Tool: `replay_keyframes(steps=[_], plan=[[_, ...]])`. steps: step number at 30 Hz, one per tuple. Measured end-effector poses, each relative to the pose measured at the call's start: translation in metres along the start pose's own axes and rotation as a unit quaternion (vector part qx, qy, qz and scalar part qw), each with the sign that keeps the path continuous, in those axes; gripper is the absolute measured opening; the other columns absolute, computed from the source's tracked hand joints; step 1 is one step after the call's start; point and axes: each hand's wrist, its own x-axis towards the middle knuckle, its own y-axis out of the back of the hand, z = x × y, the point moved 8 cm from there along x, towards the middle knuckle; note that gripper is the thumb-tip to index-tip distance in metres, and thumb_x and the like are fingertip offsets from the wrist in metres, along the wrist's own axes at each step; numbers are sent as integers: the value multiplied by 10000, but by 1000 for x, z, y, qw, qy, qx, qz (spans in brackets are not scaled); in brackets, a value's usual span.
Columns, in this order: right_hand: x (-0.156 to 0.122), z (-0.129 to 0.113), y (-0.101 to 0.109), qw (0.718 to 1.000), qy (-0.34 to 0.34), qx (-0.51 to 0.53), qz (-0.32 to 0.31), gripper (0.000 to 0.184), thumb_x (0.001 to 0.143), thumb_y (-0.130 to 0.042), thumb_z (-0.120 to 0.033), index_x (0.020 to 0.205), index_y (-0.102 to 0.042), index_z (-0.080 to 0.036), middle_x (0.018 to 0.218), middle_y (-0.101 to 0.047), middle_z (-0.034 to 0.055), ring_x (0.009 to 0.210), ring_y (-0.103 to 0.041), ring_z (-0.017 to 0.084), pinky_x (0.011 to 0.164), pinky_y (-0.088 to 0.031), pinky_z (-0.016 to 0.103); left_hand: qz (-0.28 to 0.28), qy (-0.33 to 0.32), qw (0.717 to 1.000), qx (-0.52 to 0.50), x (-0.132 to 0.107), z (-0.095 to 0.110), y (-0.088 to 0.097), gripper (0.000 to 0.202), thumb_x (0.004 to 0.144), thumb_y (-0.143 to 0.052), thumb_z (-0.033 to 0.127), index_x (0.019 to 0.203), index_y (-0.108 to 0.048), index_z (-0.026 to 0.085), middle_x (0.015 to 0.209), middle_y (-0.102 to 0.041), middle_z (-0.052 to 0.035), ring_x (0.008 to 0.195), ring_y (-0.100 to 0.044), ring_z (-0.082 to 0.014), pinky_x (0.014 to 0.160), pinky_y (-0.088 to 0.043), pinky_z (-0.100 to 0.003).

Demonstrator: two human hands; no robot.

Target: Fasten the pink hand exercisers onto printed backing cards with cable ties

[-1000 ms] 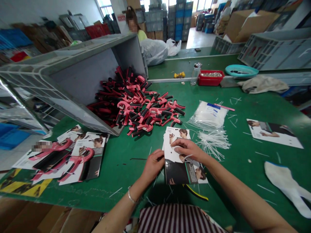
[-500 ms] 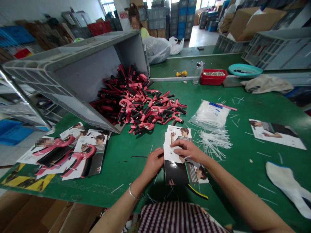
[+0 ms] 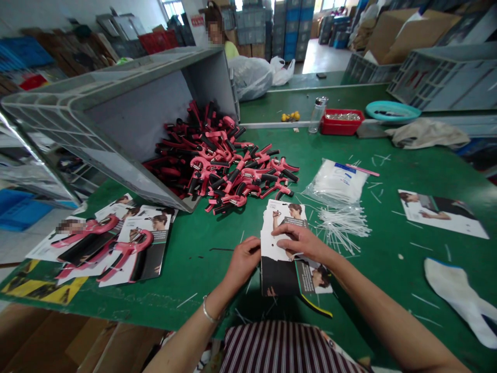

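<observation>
A printed backing card [image 3: 275,247] with holes lies on top of another dark printed card [image 3: 280,280] in front of me. My left hand [image 3: 245,260] grips the left edge of the cards, its fingertips partly hidden beneath. Over the upper card is my right hand [image 3: 301,241], its index finger and thumb bent near the holes. A thin white cable tie [image 3: 298,254] sticks out under its curled fingers. Several loose cable ties [image 3: 344,228] fan out from a clear bag [image 3: 337,181] to the right. A yellow-and-black tool handle [image 3: 317,306] pokes out below the cards.
A grey crate [image 3: 128,98] on its side spills pink-and-black hand grips [image 3: 236,173]. Carded grips [image 3: 132,248] lie at left. On the right are a loose card [image 3: 440,212] and white glove [image 3: 450,290]. Behind stand a bottle [image 3: 317,115], red tray [image 3: 341,123] and a person [image 3: 229,49].
Both hands and the cards keep nearly the same places. The whole view has shifted very slightly.
</observation>
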Motion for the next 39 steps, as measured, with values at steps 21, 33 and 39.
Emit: replay_keyframes(steps=[21,33,39], plan=[[-7,-3,-8,998,-40,47,-3,364,845,-667,-438,1121,-655,-202,808,-618,3,599,-519,113,534,-404,235,-7,-11,1000,-15,-9,-2,3,190,853,-604,247,923,-768,183,827,-641,-40,808,-589,-177,763,-459,-254],[-11,-14,-6,998,3,-65,8,313,830,-700,-372,1105,-666,-228,1018,-667,31,873,-607,193,793,-460,321,16,93,970,-224,-14,-12,-1,471,824,-685,403,1225,-602,172,976,-714,-78,831,-660,-177,799,-512,-301],[-14,-35,-20,980,105,-164,44,203,821,-725,-350,979,-647,-249,1028,-652,39,995,-566,229,922,-415,379,48,135,952,-269,-14,-7,-4,447,813,-683,472,1137,-624,171,982,-724,-68,858,-672,-189,755,-514,-283]])
